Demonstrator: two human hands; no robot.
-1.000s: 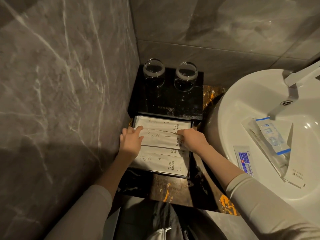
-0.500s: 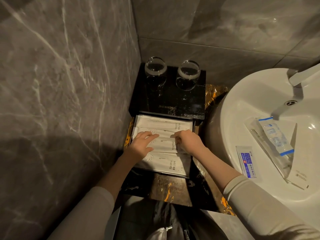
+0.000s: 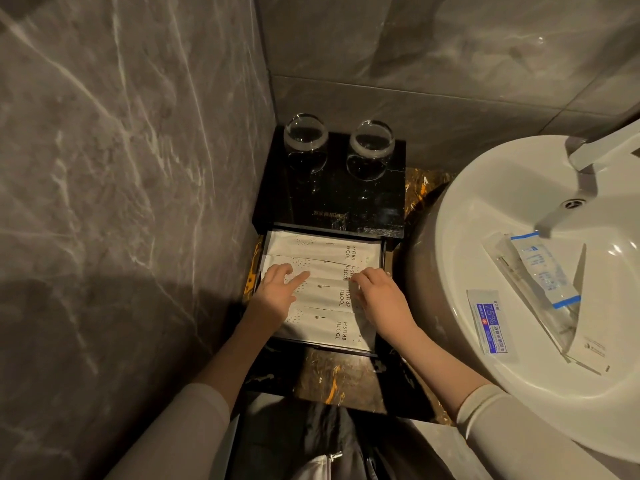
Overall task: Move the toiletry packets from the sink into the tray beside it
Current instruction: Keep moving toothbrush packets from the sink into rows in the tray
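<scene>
Four toothbrush packets [image 3: 322, 292] already lie in the tray [image 3: 382, 251]. I have my left hand [image 3: 275, 296] and right hand [image 3: 379, 299] flat on them, fingers spread, gripping nothing. At three o'clock, the sink [image 3: 485, 209] holds several packets [image 3: 540, 282], unmoved.

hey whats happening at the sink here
A person is tidying toiletry packets. Both hands, the left hand and the right hand, rest flat on the toothbrush packets lined up in the black tray beside the sink, pressing them into a row. Neither hand grips anything. In the basin lie a blue sachet and a clear wrapped kit, not yet moved. Two glasses stand behind the tray.
</scene>
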